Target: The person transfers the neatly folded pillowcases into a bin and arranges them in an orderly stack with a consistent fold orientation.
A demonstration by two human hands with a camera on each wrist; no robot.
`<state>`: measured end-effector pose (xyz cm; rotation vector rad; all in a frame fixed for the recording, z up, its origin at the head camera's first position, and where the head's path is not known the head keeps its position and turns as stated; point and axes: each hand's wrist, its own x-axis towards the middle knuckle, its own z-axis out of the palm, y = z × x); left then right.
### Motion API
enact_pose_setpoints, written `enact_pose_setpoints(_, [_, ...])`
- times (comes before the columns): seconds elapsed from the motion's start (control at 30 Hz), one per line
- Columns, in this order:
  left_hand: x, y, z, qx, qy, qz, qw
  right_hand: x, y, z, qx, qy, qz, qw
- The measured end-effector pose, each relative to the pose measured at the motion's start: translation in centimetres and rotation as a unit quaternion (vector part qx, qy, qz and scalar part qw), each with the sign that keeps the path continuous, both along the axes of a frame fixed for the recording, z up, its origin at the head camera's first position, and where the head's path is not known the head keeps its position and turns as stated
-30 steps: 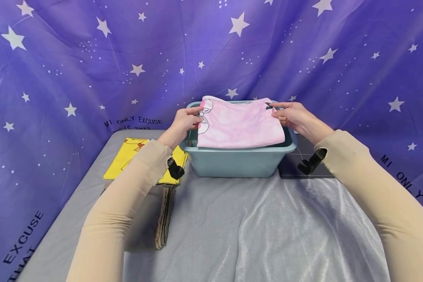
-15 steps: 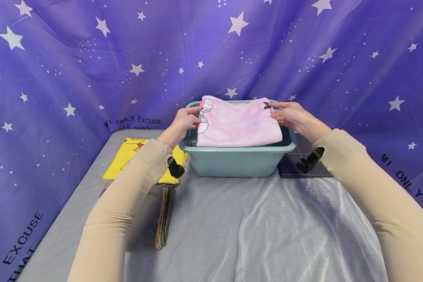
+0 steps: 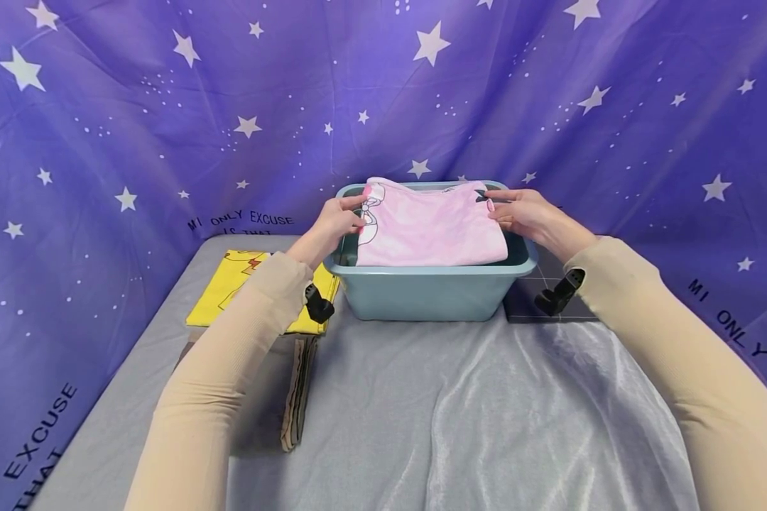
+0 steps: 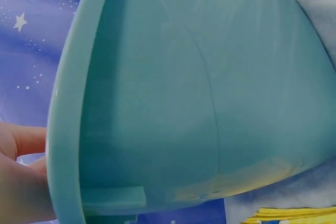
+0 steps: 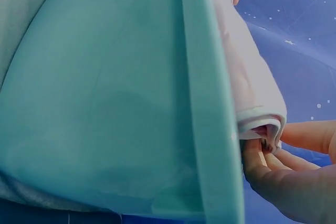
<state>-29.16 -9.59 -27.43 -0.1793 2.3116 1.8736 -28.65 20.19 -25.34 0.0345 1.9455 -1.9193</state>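
A folded pink garment (image 3: 434, 227) with a bow print at its left edge lies over the mouth of a blue-green plastic basin (image 3: 430, 298). Its front fold sits just inside the front rim. My left hand (image 3: 332, 221) pinches the left edge, and my right hand (image 3: 529, 218) pinches the right edge by a dark bow print. In the right wrist view, thumb and fingers of that hand (image 5: 294, 174) close on the garment's rolled, pale-hemmed fold (image 5: 262, 121) beyond the rim. The left wrist view shows the basin wall (image 4: 157, 98), with part of the left hand (image 4: 21, 177) behind the rim.
Left of the basin lies a folded yellow cloth (image 3: 220, 291) with a cartoon print, partly behind my left sleeve. In front of it is a folded brown cloth (image 3: 299, 397). A dark flat item (image 3: 524, 305) with thin pale lines lies right of the basin. Grey fabric (image 3: 383, 426) covers the table.
The pink garment has sunk slightly into the basin's mouth, and its right edge has moved left. My right hand has shifted a little left and down with it; the left hand has hardly moved.
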Motion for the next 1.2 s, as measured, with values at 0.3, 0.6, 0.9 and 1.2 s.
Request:
enact_pose_setpoints(0.3, [0.9, -0.4, 0.0, -0.07, 0.109, -0.001, 0.9915, 0.8, 0.6, -0.8, 0.129, 0.12, 0.022, 0.984])
enact_pose_setpoints(0.6, [2.9, -0.9, -0.1, -0.099, 0.166, -0.03, 0.9806, 2.5, 0.7, -1.2, 0.164, 0.207, 0.024, 0.964])
enact_pose_setpoints(0.9, [4.3, -1.2, 0.0, -0.134, 0.211, -0.039, 0.9673, 3.7, 0.4, -1.4, 0.191, 0.256, 0.023, 0.947])
enact_pose_setpoints(1.2, [5.7, -1.9, 0.0, -0.125, 0.251, -0.049, 0.9584, 5.0, -0.1, -1.5, 0.164, 0.289, 0.018, 0.943])
